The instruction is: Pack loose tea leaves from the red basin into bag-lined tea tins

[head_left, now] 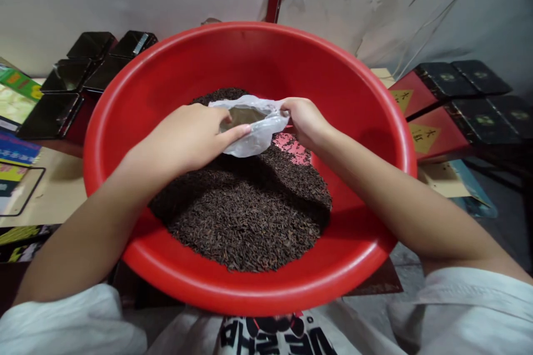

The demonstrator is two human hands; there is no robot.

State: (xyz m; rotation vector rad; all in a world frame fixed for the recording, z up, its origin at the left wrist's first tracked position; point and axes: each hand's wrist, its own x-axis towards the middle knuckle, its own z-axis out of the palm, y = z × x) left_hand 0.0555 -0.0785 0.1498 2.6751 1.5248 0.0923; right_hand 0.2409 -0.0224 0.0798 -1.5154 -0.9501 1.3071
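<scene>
While both hands work over the big round red plastic basin (366, 122), the left hand (195, 136) pinches the near rim of a small clear crinkled plastic bag (254, 127) and the right hand (302, 119) grips its far rim, holding the mouth open. Bag sits just above the heap of dark loose tea leaves (245, 216) filling the basin bottom. Black glossy square tins (79, 75) stand left of the basin, red-and-black boxes (437, 122) right.

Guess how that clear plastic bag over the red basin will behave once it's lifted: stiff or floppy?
Probably floppy: the plastic bag is thin and crumpled, its mouth held open only by the left hand and right hand. Likely light, sagging if filled from the dark loose leaves. The film may slip in a loose pinch.
</scene>
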